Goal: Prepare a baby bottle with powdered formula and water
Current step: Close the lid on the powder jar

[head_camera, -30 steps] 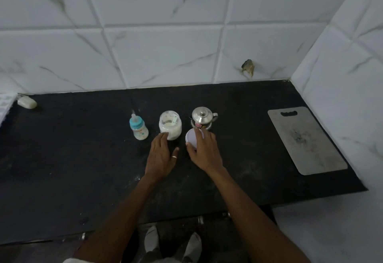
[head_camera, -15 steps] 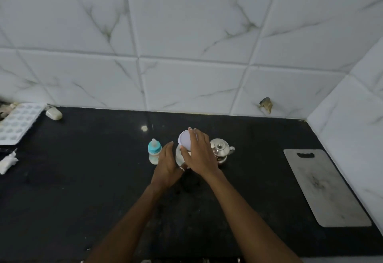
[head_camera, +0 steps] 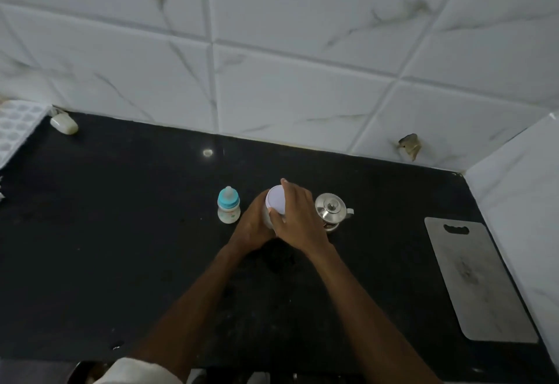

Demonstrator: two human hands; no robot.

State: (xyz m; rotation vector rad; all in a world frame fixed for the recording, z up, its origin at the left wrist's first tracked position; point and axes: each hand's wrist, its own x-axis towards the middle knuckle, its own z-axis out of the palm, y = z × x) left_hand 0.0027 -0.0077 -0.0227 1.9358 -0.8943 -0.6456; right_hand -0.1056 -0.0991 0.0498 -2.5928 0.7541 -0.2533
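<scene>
A small baby bottle with a blue collar and teat stands upright on the black counter. Just right of it stands the white formula jar, mostly hidden by my hands. My left hand wraps round the jar's side. My right hand grips the round white lid on top of the jar, fingers curled over its rim. A small steel kettle with a lid knob stands right of the jar, partly behind my right hand.
A grey cutting board lies flat at the counter's right end near the side wall. A white tray and a small white bar sit at the far left. Tiled walls close off the back and right.
My right hand lifted the white lid from the counter and brought it onto the jar. My left hand closed round the jar's side. The camera has tilted up and shifted.
</scene>
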